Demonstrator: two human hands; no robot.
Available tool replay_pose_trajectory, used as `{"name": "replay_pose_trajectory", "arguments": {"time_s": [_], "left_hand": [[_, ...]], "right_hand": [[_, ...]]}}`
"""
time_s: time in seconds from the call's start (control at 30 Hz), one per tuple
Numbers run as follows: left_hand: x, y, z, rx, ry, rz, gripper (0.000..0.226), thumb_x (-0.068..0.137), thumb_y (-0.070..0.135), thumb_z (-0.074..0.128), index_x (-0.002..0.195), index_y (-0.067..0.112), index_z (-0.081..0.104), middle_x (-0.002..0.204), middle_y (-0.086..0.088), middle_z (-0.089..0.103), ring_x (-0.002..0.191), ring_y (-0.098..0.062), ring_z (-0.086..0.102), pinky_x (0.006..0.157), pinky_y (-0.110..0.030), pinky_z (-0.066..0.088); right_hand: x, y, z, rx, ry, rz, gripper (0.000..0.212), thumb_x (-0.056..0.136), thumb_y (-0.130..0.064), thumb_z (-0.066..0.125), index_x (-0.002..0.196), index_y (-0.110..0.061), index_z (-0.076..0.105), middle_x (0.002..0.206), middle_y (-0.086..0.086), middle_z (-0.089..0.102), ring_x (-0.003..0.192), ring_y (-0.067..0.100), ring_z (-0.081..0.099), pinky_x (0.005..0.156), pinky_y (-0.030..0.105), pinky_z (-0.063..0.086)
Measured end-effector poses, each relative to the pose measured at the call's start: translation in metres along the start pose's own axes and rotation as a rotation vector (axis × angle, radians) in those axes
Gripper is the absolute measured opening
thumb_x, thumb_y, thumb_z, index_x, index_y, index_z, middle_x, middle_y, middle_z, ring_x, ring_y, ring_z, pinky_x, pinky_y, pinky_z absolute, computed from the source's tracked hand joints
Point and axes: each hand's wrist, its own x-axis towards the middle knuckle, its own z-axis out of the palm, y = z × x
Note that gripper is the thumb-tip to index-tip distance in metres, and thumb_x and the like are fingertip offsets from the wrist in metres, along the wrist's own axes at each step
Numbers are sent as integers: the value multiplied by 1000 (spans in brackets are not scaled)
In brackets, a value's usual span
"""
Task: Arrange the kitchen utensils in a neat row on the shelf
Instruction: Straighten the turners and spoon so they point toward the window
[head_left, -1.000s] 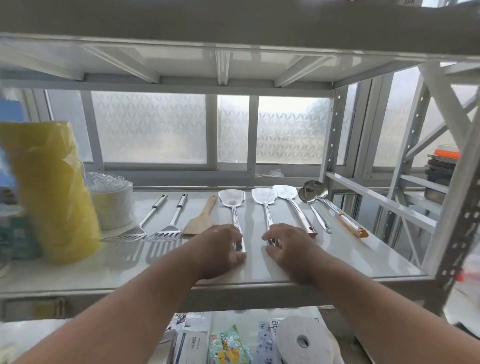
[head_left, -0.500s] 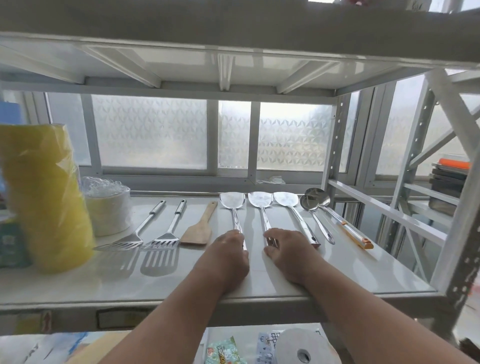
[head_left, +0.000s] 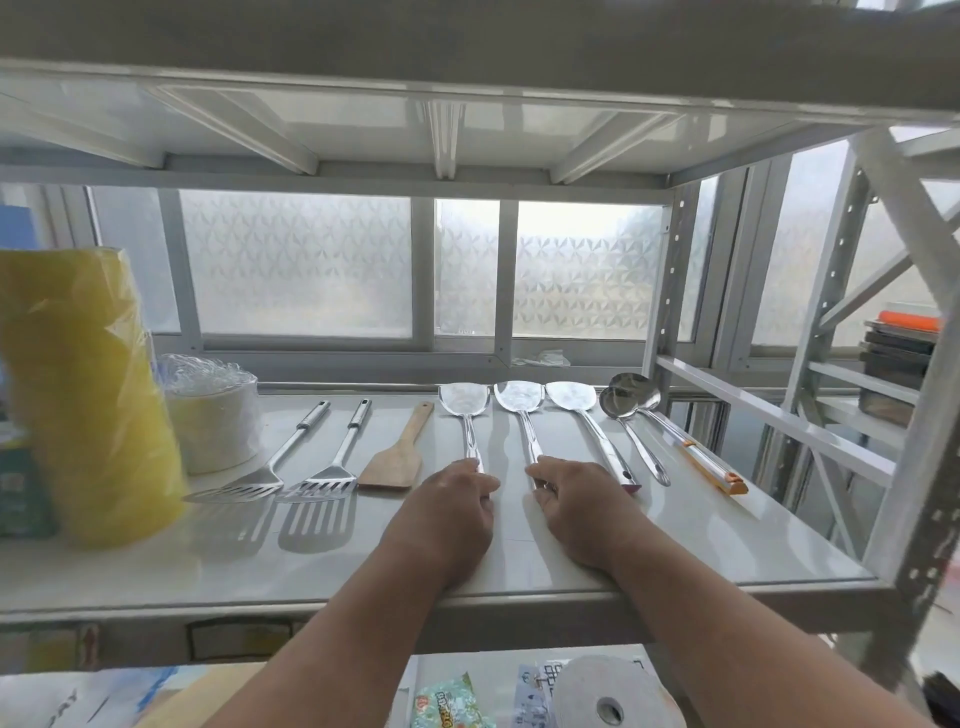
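Several utensils lie in a row on the white shelf (head_left: 701, 540). From the left: two slotted steel turners (head_left: 283, 462) (head_left: 337, 457), a wooden spatula (head_left: 397, 457), three steel spatulas (head_left: 464, 402) (head_left: 519, 400) (head_left: 571, 400), a small ladle (head_left: 618, 405) and a ladle with an orange handle (head_left: 691, 452). My left hand (head_left: 447, 514) rests palm down over the handle end of the first steel spatula. My right hand (head_left: 582, 504) covers the handle end of the second one. Fingers curl on the handles.
A tall yellow wrapped roll (head_left: 83, 395) and a stack of white bowls in plastic (head_left: 213, 415) stand at the shelf's left. A shelf post (head_left: 670, 291) rises at the back right. Below the shelf lie a paper roll (head_left: 608, 696) and packets.
Both hands have pushed the two steel spatulas slightly away, toward the back of the shelf, so their blades line up with the third. The view has tilted slightly.
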Motion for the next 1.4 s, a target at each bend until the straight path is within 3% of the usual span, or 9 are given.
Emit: {"name": "replay_pose_trajectory", "arguments": {"time_s": [0.13, 0.67, 0.97, 1.4], "left_hand": [[0, -2, -1, -28, 7, 3, 40, 103, 26, 53, 141, 29, 68, 158, 16, 53, 145, -12, 50, 123, -29, 34], [3, -1, 3, 23, -5, -30, 44, 105, 25, 48, 147, 24, 61, 162, 12, 48, 148, -17, 47, 122, -31, 36], [4, -1, 2, -13, 7, -40, 37, 103, 25, 50, 135, 25, 69, 159, 12, 52, 144, -18, 50, 118, -29, 38], [7, -2, 3, -38, 2, -96, 47, 105, 22, 45, 149, 26, 59, 163, 14, 47, 149, -17, 45, 122, -31, 35]], "right_hand": [[1, 1, 1, 23, -8, -1, 40, 100, -24, 49, 137, -29, 64, 151, -5, 54, 139, 19, 50, 117, 31, 36], [2, 1, 2, 5, -25, -7, 40, 101, -24, 48, 139, -30, 63, 154, -7, 51, 142, 20, 46, 117, 33, 34], [1, 0, 1, -10, -38, -10, 41, 103, -23, 47, 140, -29, 61, 156, -5, 49, 143, 20, 45, 118, 31, 32], [1, 0, 2, 13, -20, 3, 42, 103, -22, 45, 140, -31, 61, 155, -10, 49, 141, 16, 45, 114, 26, 32]]}}
